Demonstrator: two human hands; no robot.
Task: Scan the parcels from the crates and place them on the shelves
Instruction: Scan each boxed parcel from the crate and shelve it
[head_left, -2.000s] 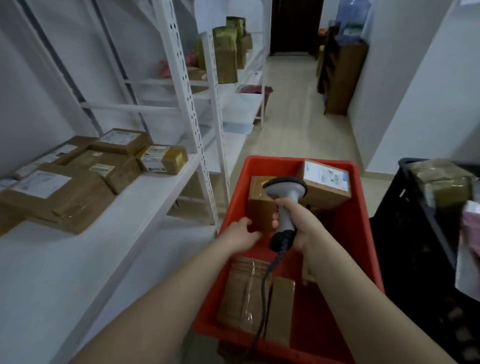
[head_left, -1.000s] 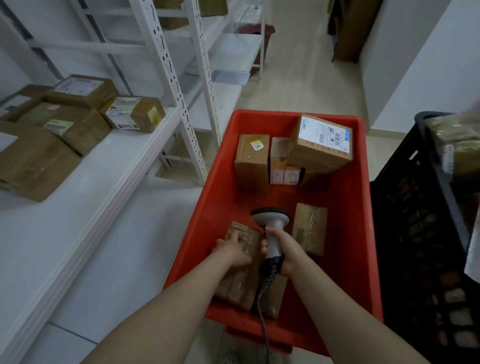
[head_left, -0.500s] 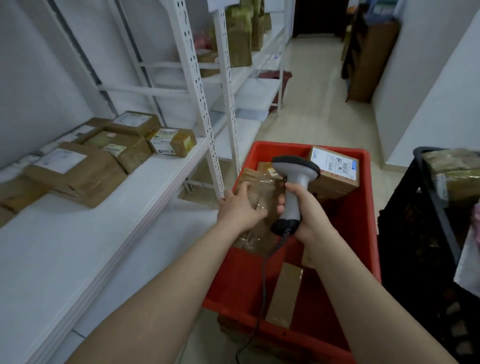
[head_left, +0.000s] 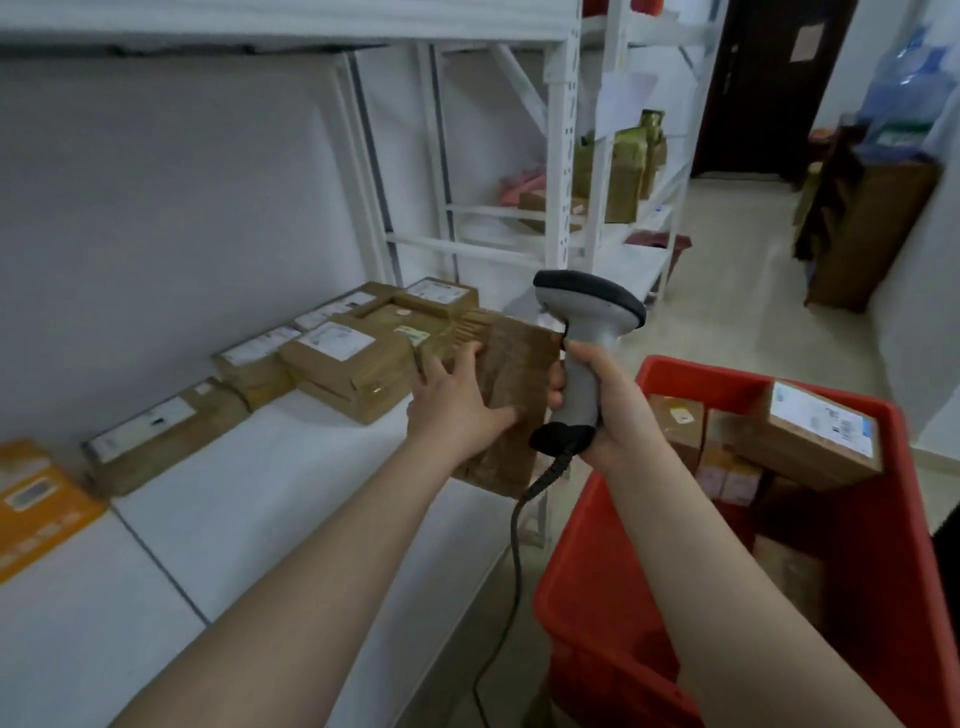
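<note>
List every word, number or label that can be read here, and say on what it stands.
Nothing can be read.
White labels on the shelf parcels: blurred.
Label on the box in the red crate: barcode-like marks, blurred.
Orange parcel: print blurred.
Paper on the door: too small.
Held parcel, left hand: no label shows.
Scanner, right hand: no marking shows.

The shelf lies bare along its front half, while boxes crowd its back wall. On the right, the upright post and red crate seemingly narrow the passage.
</note>
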